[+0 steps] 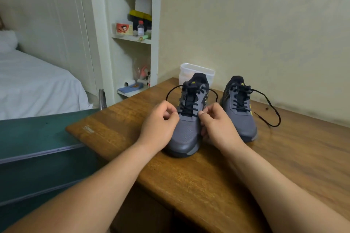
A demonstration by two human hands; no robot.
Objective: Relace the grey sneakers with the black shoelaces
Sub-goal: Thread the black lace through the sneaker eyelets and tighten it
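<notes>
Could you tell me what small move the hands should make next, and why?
Probably pull both ends outward evenly: the left hand and right hand each pinch the black shoelace of the nearer grey sneaker, whose lace arcs slackly out from the top eyelets on both sides.

One head-worn wide-angle view from the near side of the wooden table (189, 176), facing forward and down; close above left hand (159, 125) and right hand (219, 126); bed (37, 85) far left

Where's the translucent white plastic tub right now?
Head view, centre: the translucent white plastic tub sits at the wooden table's far edge by the wall, just behind the leftmost grey sneaker.
</notes>
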